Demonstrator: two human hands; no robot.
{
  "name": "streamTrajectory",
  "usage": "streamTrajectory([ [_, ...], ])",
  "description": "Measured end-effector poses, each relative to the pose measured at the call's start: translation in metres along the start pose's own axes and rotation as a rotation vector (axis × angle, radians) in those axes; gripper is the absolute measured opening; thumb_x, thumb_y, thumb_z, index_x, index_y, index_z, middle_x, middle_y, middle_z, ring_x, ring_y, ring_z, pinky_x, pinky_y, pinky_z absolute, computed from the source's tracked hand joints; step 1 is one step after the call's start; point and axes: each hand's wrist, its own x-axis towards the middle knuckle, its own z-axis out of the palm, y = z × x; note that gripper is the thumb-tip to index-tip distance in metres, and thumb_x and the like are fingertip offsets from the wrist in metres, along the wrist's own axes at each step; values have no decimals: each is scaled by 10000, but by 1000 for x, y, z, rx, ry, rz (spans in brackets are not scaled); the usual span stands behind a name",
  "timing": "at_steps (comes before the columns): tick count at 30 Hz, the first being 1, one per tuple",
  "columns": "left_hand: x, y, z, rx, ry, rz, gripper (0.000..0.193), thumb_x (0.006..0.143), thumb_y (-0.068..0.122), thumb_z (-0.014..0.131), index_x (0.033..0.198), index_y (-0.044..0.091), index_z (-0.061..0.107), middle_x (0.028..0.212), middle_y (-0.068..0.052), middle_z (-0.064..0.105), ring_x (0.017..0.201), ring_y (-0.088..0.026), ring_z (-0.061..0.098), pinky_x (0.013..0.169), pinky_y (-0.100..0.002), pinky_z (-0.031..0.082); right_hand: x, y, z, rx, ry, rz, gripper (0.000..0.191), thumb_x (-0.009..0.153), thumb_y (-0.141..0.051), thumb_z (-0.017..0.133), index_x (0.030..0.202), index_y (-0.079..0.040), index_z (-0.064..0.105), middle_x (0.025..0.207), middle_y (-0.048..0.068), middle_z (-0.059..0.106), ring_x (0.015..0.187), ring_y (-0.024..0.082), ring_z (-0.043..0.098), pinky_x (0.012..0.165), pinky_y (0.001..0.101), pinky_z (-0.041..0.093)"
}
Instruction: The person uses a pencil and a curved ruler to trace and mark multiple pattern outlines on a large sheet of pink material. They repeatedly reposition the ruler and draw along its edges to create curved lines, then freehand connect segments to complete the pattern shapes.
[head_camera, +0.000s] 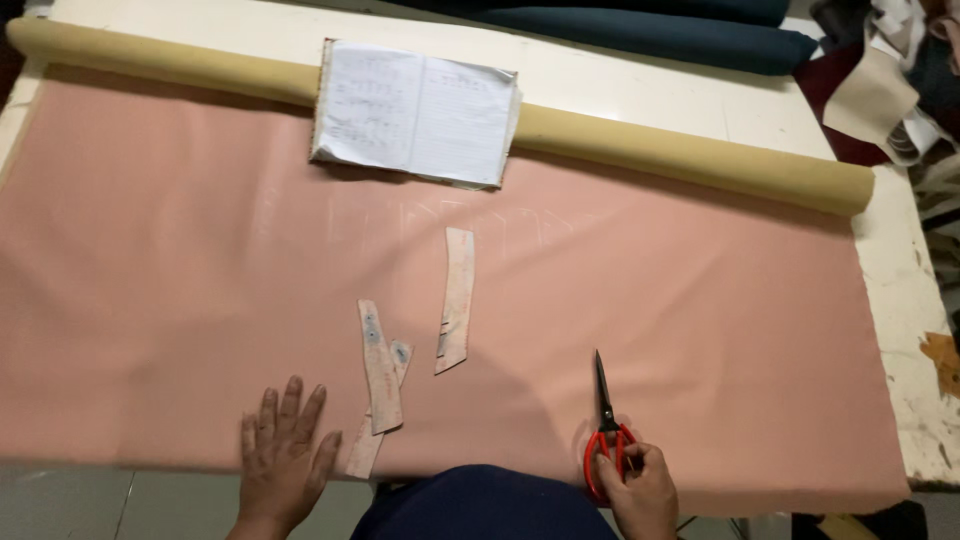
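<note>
even, fairly dim indoor light from overhead. soft shadow under the open notebook (415, 115). slight blur throughout, edges softest.

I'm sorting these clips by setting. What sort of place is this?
Most likely a tailoring or fabric cutting workshop. Pink cloth is spread from a roll over a worn table, paper pattern strips lie on it, and the right hand holds red-handled scissors.
</note>
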Motion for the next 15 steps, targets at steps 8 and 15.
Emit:
streamTrajectory([
  [8,11,70,-7,-85,-90,-210,922,792,614,617,1479,49,374,1404,-199,429,1319,-379,397,1083,-553,333,16,-28,-36,-119,166,-71,548,777,-432,810,1085,-11,642,965,153,696,862,278,687,798,406,545],
  [15,27,107,-25,-336,-100,-462,855,775,339,798,1484,58,410,1335,-205,486,1222,-406,503,1051,-488,430,32,-13,-42,-134,172,-23,533,788,-430,810,1074,-9,654,1012,174,694,916,319,686,839,434,543],
])
